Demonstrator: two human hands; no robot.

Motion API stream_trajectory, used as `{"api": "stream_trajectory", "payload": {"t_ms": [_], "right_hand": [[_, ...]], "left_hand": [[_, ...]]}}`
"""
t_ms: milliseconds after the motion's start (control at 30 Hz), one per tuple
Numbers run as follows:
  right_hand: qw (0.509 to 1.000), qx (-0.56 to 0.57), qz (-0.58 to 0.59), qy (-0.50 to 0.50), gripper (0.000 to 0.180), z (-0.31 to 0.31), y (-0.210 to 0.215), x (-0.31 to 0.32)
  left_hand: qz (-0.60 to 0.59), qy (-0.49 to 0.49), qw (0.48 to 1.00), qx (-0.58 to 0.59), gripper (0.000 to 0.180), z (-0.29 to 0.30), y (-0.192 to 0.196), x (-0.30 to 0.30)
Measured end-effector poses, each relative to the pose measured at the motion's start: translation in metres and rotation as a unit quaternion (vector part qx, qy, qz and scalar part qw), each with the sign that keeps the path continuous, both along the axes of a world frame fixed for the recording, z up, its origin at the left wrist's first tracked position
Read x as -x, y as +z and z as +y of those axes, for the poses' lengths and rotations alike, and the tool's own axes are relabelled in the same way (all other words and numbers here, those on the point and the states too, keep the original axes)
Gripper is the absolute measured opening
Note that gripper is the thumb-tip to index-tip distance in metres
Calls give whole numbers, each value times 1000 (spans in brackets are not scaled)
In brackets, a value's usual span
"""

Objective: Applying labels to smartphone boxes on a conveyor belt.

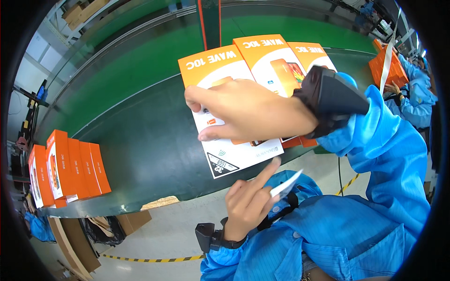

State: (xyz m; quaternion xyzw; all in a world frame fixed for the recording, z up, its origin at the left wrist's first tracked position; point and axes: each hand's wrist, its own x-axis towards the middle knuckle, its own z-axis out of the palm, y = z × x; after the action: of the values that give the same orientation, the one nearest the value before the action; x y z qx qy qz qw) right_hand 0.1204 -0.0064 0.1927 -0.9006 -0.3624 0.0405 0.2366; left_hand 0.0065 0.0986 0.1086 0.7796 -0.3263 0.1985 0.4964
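My right hand (253,114) reaches in from the right and lies flat across the nearest orange and white box (234,157), with finger and thumb spread over its face, holding it. A black wrist-worn device (330,100) sits on that arm. Two more matching boxes (269,56) lie side by side just behind it on the dark green conveyor belt (140,136). My left hand (248,206) hovers below the belt's edge, pinching a small white slip (286,185) between its fingers, index finger pointing up toward the box. A black strap (211,236) circles that wrist.
A row of orange boxes (70,168) stands on edge at the belt's left end. A co-worker in a blue coat (415,93) handles orange boxes (389,65) at the far right. Cardboard cartons (131,220) sit on the floor under the belt, beside yellow and black floor tape (154,259).
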Motion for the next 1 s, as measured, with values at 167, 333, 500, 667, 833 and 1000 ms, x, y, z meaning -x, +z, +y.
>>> {"api": "stream_trajectory", "payload": {"t_ms": [167, 333, 500, 667, 833, 1000], "right_hand": [[996, -72, 39, -25, 31, -71, 45, 13], [936, -188, -50, -292, 41, -215, 25, 49], [820, -433, 195, -319, 63, -237, -56, 69], [727, -538, 333, -267, 64, -198, -45, 68], [753, -564, 235, -244, 62, -230, -40, 84], [734, -581, 156, -316, 64, -349, -22, 141]], "left_hand": [[217, 119, 924, 292, 44, 30, 16, 19], [341, 26, 866, 365, 45, 58, 38, -21], [407, 32, 838, 362, 37, 39, 29, -57], [404, 58, 862, 300, 33, 17, 37, -55], [372, 167, 874, 266, 35, -19, 61, -23], [319, 15, 936, 149, 35, -132, 84, -4]]}}
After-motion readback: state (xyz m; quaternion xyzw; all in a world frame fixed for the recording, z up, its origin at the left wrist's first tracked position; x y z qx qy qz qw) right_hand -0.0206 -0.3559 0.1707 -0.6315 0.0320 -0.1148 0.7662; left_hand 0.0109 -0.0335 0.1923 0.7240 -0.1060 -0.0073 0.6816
